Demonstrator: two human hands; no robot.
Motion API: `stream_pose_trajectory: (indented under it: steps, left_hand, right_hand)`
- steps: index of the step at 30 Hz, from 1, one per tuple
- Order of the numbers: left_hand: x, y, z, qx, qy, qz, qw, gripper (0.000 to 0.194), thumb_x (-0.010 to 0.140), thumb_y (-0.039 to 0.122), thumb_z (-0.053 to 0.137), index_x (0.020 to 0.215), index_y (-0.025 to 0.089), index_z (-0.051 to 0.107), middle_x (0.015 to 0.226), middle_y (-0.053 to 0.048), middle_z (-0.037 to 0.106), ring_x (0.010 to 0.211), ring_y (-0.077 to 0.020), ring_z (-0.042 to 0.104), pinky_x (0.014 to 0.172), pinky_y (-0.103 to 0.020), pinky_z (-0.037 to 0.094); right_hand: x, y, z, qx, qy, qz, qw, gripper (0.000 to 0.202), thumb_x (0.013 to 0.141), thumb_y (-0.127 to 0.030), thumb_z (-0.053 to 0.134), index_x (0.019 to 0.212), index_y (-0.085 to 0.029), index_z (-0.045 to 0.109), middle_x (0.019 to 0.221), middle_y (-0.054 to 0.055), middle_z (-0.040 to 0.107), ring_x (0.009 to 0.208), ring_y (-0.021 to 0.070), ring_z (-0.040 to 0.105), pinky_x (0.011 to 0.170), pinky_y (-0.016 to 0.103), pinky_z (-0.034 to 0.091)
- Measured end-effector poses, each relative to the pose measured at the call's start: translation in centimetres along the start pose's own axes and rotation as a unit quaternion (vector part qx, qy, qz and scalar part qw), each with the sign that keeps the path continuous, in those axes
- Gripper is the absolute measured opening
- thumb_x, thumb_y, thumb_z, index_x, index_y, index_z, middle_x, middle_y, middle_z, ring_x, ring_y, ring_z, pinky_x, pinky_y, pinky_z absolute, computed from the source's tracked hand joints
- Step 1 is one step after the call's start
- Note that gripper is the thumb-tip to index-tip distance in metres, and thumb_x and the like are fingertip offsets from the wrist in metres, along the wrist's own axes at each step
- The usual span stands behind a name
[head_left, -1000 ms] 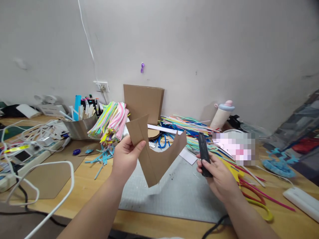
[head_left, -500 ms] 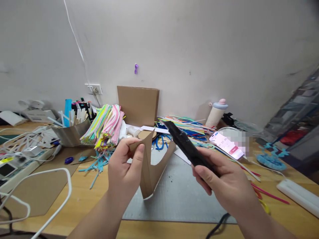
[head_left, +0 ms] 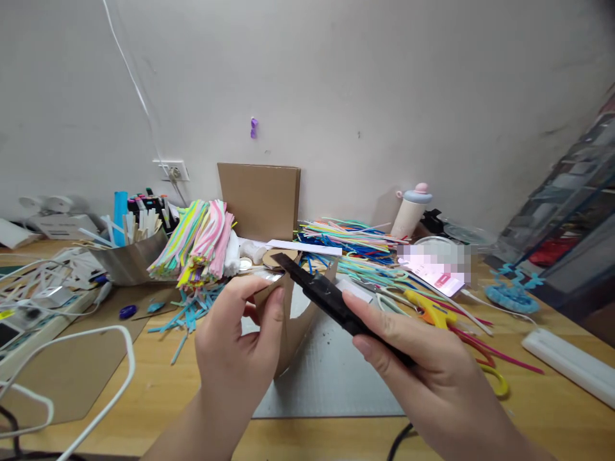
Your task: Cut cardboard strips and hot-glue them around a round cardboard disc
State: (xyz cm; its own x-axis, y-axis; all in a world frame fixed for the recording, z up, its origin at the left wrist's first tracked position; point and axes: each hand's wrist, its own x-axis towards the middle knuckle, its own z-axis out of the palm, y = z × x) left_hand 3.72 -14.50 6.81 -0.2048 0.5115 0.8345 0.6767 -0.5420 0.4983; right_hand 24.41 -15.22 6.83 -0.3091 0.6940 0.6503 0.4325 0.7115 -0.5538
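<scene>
My left hand (head_left: 240,333) pinches the upper left part of a bent brown cardboard piece (head_left: 298,336), thumb in front. The piece stands tilted over a grey mat (head_left: 336,378) and has a curved cut-out edge. My right hand (head_left: 413,352) is closed round a black utility knife (head_left: 331,301). Its dark blade points up and left, by the top edge of the cardboard near my left thumb; whether it touches the cardboard is unclear.
Behind are bundled pipe cleaners (head_left: 202,243), a cardboard panel (head_left: 259,202) and a bottle (head_left: 410,211). A phone (head_left: 437,275), a yellow glue gun (head_left: 432,310) and a white bar (head_left: 567,362) lie right. A white cable (head_left: 127,358) loops at left.
The knife has moved left and its blade is now at the cardboard's top edge. My right hand has moved left with it, and the yellow glue gun has come into view.
</scene>
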Motion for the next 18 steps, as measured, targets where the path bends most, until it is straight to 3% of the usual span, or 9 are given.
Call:
stream_pose_trajectory:
  steps: [4,8,18]
  left_hand:
    - [-0.1,0.2,-0.1,-0.007,-0.003,-0.006,1.000,0.016,0.085,0.012,0.065,0.095,0.024,0.060,0.084,0.006,0.061,0.068,-0.0059,0.054,0.062,-0.016,0.047]
    - [-0.1,0.4,-0.1,-0.015,-0.009,-0.020,1.000,0.014,0.085,0.014,0.065,0.094,0.024,0.060,0.082,0.006,0.061,0.065,-0.0058,0.052,0.060,-0.016,0.045]
    - [0.4,1.1,-0.6,-0.034,-0.027,-0.030,0.999,0.009,0.087,0.015,0.063,0.089,0.024,0.062,0.079,0.005,0.060,0.068,-0.0075,0.053,0.061,-0.018,0.045]
  right_hand:
    - [-0.3,-0.7,-0.5,-0.002,-0.016,-0.008,1.000,0.052,0.093,-0.015,0.056,0.139,-0.038,0.051,0.093,0.000,0.075,0.098,0.0195,0.071,0.066,0.023,0.059]
    - [-0.6,-1.2,-1.0,-0.005,-0.039,-0.013,0.999,0.053,0.093,-0.012,0.053,0.141,-0.036,0.049,0.073,0.000,0.067,0.097,0.0227,0.071,0.069,0.029,0.060]
    - [-0.6,-2.7,-2.3,-0.046,-0.075,-0.011,0.996,0.052,0.095,-0.014,0.048,0.144,-0.033,0.046,0.083,0.002,0.071,0.099,0.0229,0.071,0.064,0.027,0.060]
